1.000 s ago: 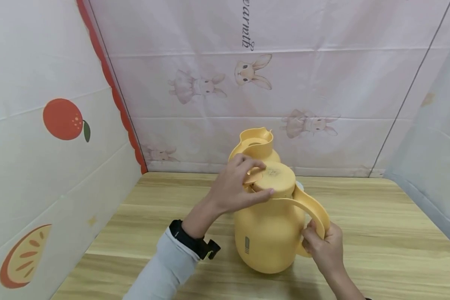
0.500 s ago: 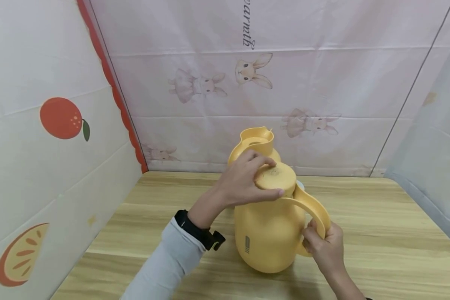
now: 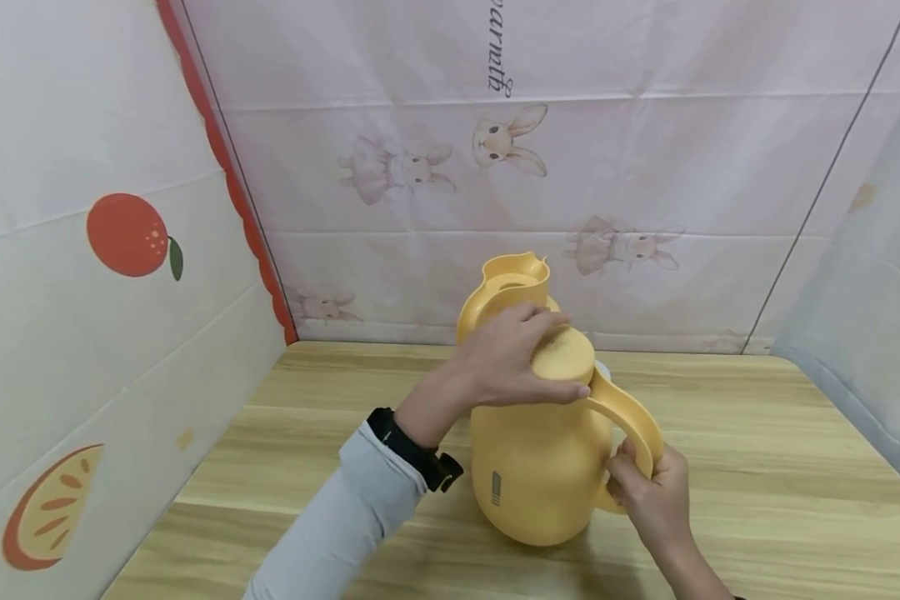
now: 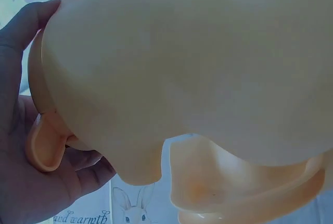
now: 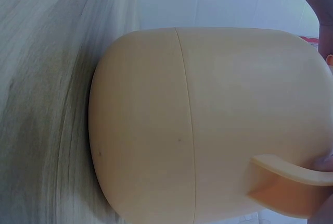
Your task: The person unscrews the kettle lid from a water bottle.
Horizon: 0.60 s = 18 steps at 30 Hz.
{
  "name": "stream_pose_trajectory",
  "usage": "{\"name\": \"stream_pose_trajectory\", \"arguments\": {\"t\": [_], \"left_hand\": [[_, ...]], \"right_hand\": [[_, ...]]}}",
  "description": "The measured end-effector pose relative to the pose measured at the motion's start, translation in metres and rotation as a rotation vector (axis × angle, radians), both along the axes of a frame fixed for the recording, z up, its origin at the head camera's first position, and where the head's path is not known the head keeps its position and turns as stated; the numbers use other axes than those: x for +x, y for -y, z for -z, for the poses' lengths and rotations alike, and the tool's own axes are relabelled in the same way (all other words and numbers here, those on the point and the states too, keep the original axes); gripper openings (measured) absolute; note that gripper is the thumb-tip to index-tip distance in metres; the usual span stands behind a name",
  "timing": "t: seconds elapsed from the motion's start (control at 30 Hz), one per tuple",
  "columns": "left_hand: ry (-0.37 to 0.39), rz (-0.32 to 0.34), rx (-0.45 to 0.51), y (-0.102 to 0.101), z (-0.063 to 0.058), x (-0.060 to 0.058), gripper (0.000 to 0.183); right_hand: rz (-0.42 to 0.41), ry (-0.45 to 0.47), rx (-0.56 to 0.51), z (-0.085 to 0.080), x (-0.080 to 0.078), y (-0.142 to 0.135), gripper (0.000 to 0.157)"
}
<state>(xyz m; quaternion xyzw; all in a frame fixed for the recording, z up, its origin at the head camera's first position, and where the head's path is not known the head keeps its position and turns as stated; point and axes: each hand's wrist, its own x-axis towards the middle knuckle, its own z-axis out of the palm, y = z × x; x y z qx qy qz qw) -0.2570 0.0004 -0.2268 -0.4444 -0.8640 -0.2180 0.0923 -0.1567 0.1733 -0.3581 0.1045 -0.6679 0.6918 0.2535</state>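
Observation:
A yellow thermos jug [image 3: 540, 483] with a small barcode mark stands upright on the wooden table. My left hand [image 3: 498, 358] grips its round lid [image 3: 566, 357], thumb along the near side and fingertips over the far edge. In the left wrist view, a small tab [image 4: 48, 143] juts from the lid beside the palm. Low on the right, my right hand [image 3: 656, 492] holds the jug's handle [image 3: 632, 421]; the right wrist view shows mostly the jug's body [image 5: 208, 114]. Part of the lid is hidden under the left hand.
Close behind stands a second yellow jug [image 3: 516, 279], its spouted top uncovered and its lower part hidden. A bit of something white [image 3: 603, 369] peeks out behind the lid. Printed cloth walls [image 3: 420, 275] border the wooden table [image 3: 270, 483] at the back and sides.
My left hand has moved rightward around the lid, and the lid's tab, visible at the left earlier, is now covered in the head view. The right hand and jug stay put.

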Motion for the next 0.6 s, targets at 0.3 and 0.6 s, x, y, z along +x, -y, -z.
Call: {"name": "stream_pose_trajectory", "arguments": {"t": [0.3, 0.6], "left_hand": [[-0.025, -0.022, -0.054, -0.0006, -0.0024, 0.0015, 0.069], [-0.062, -0.003, -0.037, -0.0025, -0.0035, 0.0000, 0.065]], "right_hand": [[-0.004, 0.011, -0.011, -0.0004, -0.0008, 0.0003, 0.029], [0.007, 0.028, -0.026, 0.0002, 0.0002, 0.0006, 0.031]]}}
